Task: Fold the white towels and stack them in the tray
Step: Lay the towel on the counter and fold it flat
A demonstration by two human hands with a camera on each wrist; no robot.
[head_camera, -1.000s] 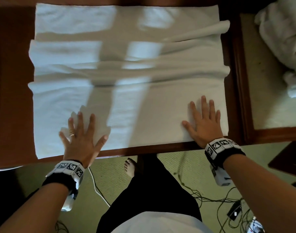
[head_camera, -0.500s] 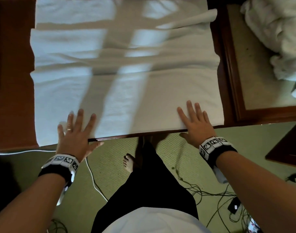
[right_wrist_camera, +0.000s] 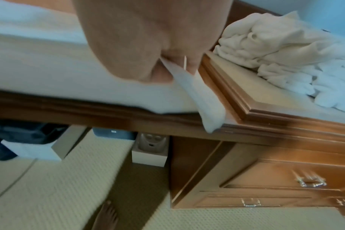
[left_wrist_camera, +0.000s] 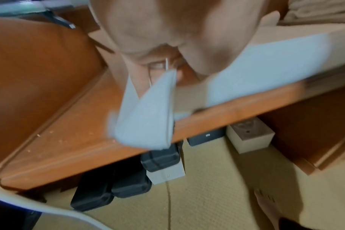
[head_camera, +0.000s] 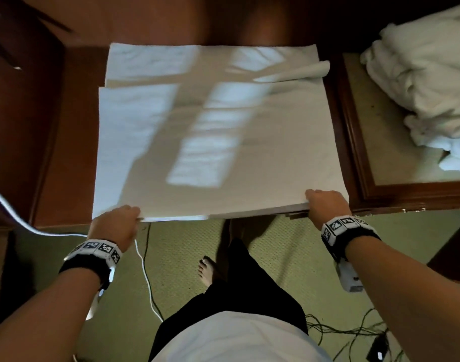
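Towel: a white towel (head_camera: 218,137) lies spread over the wooden desk (head_camera: 64,152) — thin, soft cloth, roughly square, with shallow creases and pale patches of window light across it. Its far part at 12 o'clock shows a second layer edge, and a small rolled flap sits at its 2 o'clock corner.

Near edge: this edge is raised off the desk's front lip; in both wrist views a corner of the cloth droops down from the fingers in a limp, pointed fold.

Left hand: the left hand (head_camera: 113,223) pinches the towel's corner at 7 o'clock, thumb on top and fingers curled beneath the cloth.

Right hand: the right hand (head_camera: 326,203) pinches the corner at 5 o'clock in the same way — the towel stretches between the two grips.

Tray: a shallow wooden tray (head_camera: 359,163) with a moulded rim and pale lining sits just beside the towel at 3 o'clock.

Pile: crumpled white towels (head_camera: 427,82), thick and lumpy, are heaped in the tray's far right part.

Floor: green textured carpet (head_camera: 176,278) with a white cable (head_camera: 145,278) trailing over it.
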